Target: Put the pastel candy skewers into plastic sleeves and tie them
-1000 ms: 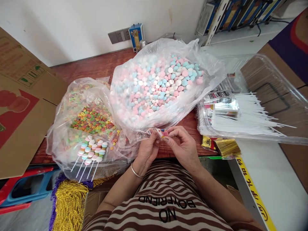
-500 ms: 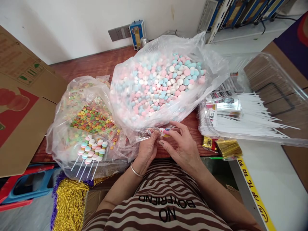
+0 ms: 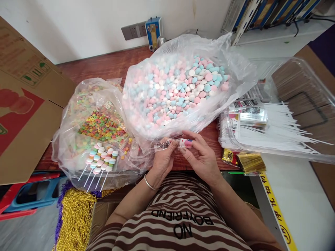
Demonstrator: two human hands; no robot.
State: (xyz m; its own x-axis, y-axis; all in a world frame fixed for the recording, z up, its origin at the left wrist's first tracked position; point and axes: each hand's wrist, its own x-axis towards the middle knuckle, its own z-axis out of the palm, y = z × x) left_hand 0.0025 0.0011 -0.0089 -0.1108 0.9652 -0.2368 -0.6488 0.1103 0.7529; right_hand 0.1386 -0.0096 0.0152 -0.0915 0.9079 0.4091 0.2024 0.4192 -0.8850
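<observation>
In front of my body, a small clear plastic bag with dark and pink-and-white print [image 3: 160,145] is held between my two hands. My left hand [image 3: 162,162] pinches it around the middle, thumb on top. My right hand [image 3: 205,161] is closed around the pink-and-white end, thumb below and fingers above. Just beyond my hands lies a large clear bag of pink, blue and white button-shaped candies [image 3: 180,92]. To the left rests a clear bag of small ring-shaped candies [image 3: 102,125]. Several candy skewers on white sticks [image 3: 103,158] lie on its front part.
At the right, a clear plastic tub [image 3: 222,137] holds white sticks [image 3: 280,129] and printed bags [image 3: 252,116]. Gold twist ties [image 3: 251,162] lie before it. Cardboard boxes flank both sides, including one at left [image 3: 21,132]. A blue device [image 3: 154,33] stands by the wall.
Both hands keep hold of the small bag, and more of its pink-and-white end shows between them. The view has shifted slightly; the candy bags and skewers lie as before.
</observation>
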